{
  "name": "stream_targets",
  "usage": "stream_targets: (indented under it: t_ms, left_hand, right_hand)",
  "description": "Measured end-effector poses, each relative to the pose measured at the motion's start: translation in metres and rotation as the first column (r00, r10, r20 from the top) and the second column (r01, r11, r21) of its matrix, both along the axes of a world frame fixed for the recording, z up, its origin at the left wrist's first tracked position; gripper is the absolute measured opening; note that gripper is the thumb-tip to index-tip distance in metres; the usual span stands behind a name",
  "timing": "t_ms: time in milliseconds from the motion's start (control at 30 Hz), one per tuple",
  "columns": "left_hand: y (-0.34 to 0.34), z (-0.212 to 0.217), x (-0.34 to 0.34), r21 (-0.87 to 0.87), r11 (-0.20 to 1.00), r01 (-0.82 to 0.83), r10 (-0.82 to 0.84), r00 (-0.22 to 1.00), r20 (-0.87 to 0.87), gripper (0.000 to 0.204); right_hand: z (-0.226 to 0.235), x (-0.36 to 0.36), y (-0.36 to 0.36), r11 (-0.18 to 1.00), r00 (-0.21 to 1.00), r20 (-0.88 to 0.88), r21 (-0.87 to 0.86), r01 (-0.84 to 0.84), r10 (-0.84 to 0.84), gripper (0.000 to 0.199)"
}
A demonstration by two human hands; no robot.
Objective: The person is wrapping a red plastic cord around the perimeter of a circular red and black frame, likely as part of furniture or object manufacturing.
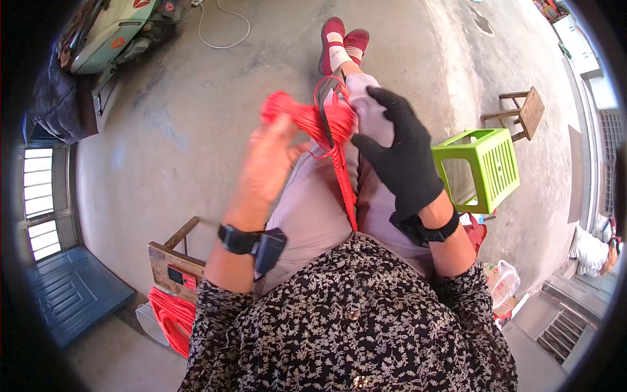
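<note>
A bundle of thin red cord (304, 117) lies over my lap, gathered in the middle and fanned out at its left end. A narrow black loop (324, 117) crosses it, and loose red strands curl above. From the bundle a red braided length (343, 186) runs down between my thighs to my waist. My bare left hand (271, 157) is at the bundle's left side, smeared by motion, so its grip is unclear. In a black glove, my right hand (398, 150) is open on the right, thumb and fingers apart, its thumb tip close to the bundle.
A green plastic stool (496, 166) lies to my right, with a small wooden stool (532, 112) beyond it. At left are a wooden stool (160, 264) holding a small dark device and a hank of red cord (173, 320). A scooter (117, 39) stands far left.
</note>
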State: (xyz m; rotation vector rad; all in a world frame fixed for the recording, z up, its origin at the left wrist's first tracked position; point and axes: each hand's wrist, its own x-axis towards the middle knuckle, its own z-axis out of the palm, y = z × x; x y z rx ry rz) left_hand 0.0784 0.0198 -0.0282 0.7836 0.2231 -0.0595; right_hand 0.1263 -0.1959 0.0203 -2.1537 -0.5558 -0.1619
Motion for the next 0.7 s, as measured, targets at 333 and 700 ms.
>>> stream_targets:
  t_ms: [333, 700]
  left_hand:
    - [0.039, 0.159, -0.067, -0.094, 0.991, 0.093, -0.038, 0.881, 0.472, 0.028]
    - [-0.006, 0.046, -0.03, 0.678, 0.731, 0.076, -0.029, 0.996, -0.08, 0.031]
  right_hand:
    - [0.042, -0.003, 0.035, 0.882, 0.849, 0.255, -0.235, -0.409, 0.462, 0.049]
    - [0.058, -0.063, -0.058, 0.64, 0.46, -0.527, 0.759, -0.124, 0.714, 0.015]
